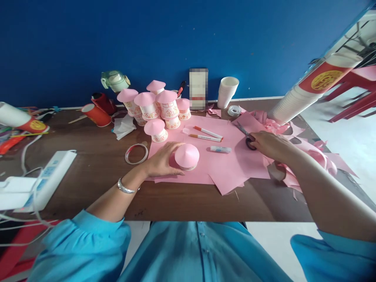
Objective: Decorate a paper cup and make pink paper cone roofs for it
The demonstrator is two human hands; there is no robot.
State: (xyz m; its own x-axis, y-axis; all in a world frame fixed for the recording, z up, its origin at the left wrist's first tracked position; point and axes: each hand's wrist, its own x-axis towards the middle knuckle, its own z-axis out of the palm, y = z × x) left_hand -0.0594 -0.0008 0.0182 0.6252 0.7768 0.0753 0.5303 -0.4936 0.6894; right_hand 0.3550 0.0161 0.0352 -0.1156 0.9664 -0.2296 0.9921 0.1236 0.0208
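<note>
A small paper-cup house with a pink cone roof stands upright on pink paper sheets. My left hand curves around its left side, thumb and fingers spread, with a gap at the palm; whether the fingertips touch it I cannot tell. Over at the right, my right hand has its fingers on the black handles of a pair of scissors, blades pointing away to the left. Between the hands lie a glue stick and two markers. Behind stand several finished cup houses.
A tape roll lies left of my left hand; clear tape sits near stacked white cups. Pink scraps and a tall cup stack occupy the right. A power strip with cables is at the left.
</note>
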